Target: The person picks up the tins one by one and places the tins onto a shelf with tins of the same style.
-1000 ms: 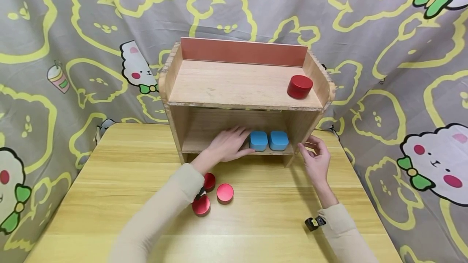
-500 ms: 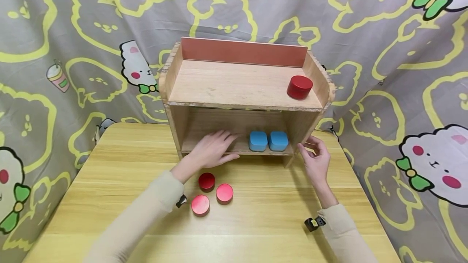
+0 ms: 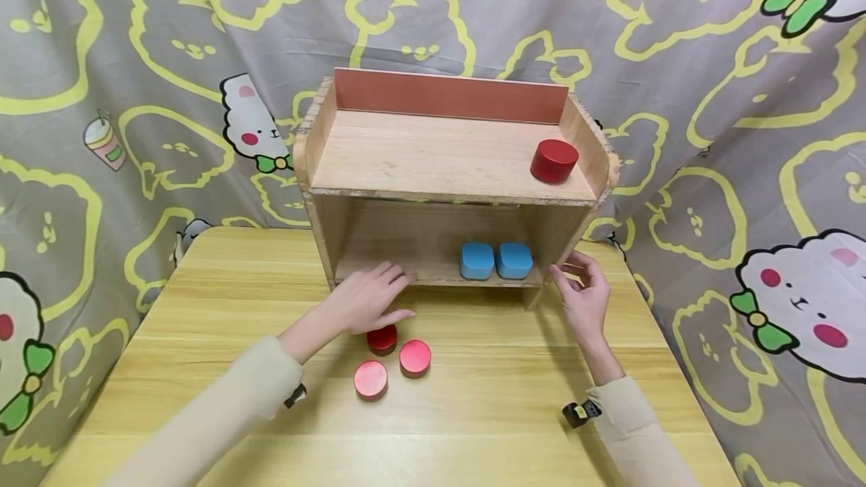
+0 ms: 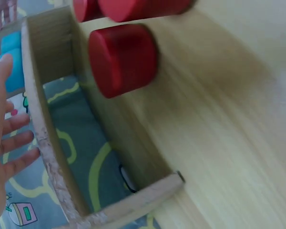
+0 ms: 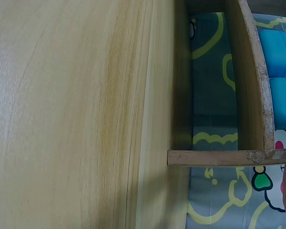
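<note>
My left hand (image 3: 368, 297), palm down with fingers extended, is at the front edge of the lower shelf's left part and holds nothing. Just below it on the table lie a dark red round tin (image 3: 382, 338), partly hidden by the hand, and two more red tins, one nearer me (image 3: 370, 379) and one to the right (image 3: 415, 358). My right hand (image 3: 585, 295) touches the outer right side of the wooden shelf unit (image 3: 440, 194), fingers loosely bent. Two blue rounded-square boxes (image 3: 476, 261) (image 3: 514, 261) sit side by side on the lower shelf's right part.
Another red tin (image 3: 555, 161) stands on the top shelf at the right, below the reddish back board (image 3: 451, 95). The shelf unit stands at the back of the wooden table (image 3: 487, 427). A patterned grey curtain (image 3: 162, 36) hangs behind and at both sides.
My left hand has drawn away from beside the blue boxes, moving left and toward me to the shelf's front edge. The right hand, boxes and tins stay in place.
</note>
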`<action>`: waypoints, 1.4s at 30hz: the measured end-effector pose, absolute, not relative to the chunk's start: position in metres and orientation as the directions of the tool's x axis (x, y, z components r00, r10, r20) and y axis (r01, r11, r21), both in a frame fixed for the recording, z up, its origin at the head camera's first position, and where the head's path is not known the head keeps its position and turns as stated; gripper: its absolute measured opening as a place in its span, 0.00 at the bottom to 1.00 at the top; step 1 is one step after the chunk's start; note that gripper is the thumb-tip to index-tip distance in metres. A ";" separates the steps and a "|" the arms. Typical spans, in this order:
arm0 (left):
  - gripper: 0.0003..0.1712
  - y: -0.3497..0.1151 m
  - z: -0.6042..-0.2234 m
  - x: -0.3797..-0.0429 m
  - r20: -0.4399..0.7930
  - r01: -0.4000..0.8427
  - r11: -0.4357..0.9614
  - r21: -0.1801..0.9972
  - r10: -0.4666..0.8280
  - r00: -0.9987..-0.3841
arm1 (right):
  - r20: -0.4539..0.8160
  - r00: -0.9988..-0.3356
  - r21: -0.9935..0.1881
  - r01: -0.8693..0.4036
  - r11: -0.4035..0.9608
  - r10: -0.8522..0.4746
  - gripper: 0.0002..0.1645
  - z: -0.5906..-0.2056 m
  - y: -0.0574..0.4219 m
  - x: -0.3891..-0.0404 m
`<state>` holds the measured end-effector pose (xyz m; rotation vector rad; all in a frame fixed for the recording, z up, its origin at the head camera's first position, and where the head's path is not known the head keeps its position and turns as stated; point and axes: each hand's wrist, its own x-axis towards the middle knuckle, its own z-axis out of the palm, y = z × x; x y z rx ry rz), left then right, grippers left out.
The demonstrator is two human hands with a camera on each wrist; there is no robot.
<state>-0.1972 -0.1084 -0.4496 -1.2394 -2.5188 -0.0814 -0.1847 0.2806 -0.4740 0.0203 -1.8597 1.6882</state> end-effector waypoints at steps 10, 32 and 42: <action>0.34 -0.132 -0.452 -0.173 0.315 0.811 0.569 -0.139 0.801 -0.509 | 0.427 -0.814 -0.904 -0.389 0.177 0.394 0.22 -0.472 0.280 -0.184; 0.38 -0.176 -0.485 -0.124 0.355 0.815 0.575 -0.072 0.779 -0.517 | 0.436 -0.814 -0.900 -0.388 0.199 0.383 0.21 -0.470 0.280 -0.182; 0.37 -0.179 -0.507 -0.107 0.338 0.807 0.588 -0.052 0.771 -0.540 | 0.423 -0.820 -0.906 -0.379 0.187 0.386 0.21 -0.470 0.280 -0.182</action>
